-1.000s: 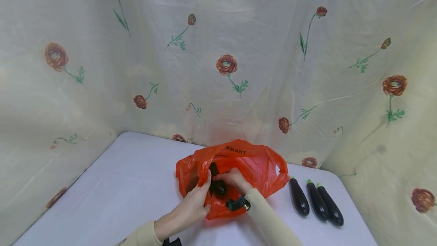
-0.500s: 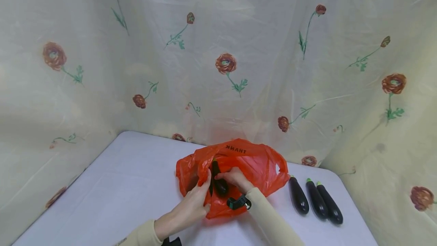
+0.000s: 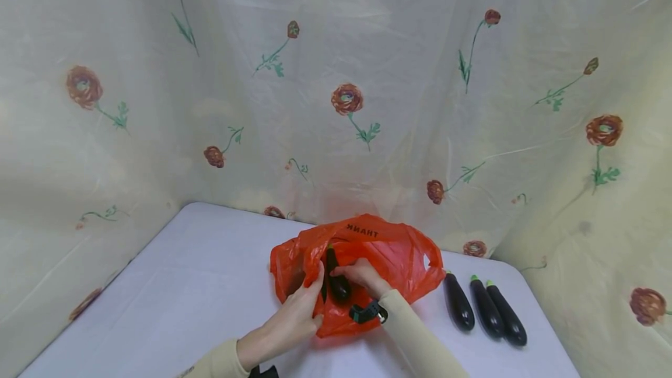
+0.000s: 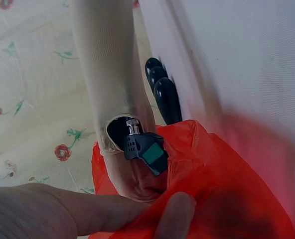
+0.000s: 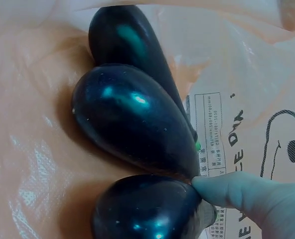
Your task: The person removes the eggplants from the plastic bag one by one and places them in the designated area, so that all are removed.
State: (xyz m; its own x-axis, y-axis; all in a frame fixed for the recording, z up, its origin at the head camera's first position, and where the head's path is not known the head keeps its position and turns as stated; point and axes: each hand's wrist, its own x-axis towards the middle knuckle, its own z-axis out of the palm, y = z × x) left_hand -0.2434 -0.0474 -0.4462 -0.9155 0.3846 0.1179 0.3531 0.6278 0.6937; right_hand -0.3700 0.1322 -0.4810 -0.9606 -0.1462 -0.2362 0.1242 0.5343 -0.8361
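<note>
A red plastic bag (image 3: 388, 255) lies on the table with its mouth facing me. My left hand (image 3: 299, 311) pinches the bag's near left edge between thumb and fingers, holding it up. Inside the bag is my right hand (image 3: 362, 275), its thumb at the narrow part of an eggplant (image 3: 338, 287). The right wrist view shows three dark glossy eggplants side by side in the bag: an upper one (image 5: 120, 35), a middle one (image 5: 135, 117) and a lower one (image 5: 147, 209). The thumb tip (image 5: 202, 184) touches between the middle and lower ones; the other fingers are mostly hidden.
Three more eggplants lie right of the bag: one nearest it (image 3: 459, 305), then two touching, the left (image 3: 487, 308) and the right (image 3: 507, 317). A flowered plastic curtain (image 3: 252, 104) surrounds the white table (image 3: 173, 284) behind and at both sides.
About a second ago the eggplant under my right hand lay slightly further up and left; it has shifted a little, and its green stem end now shows. Both hands stay nearly still.
</note>
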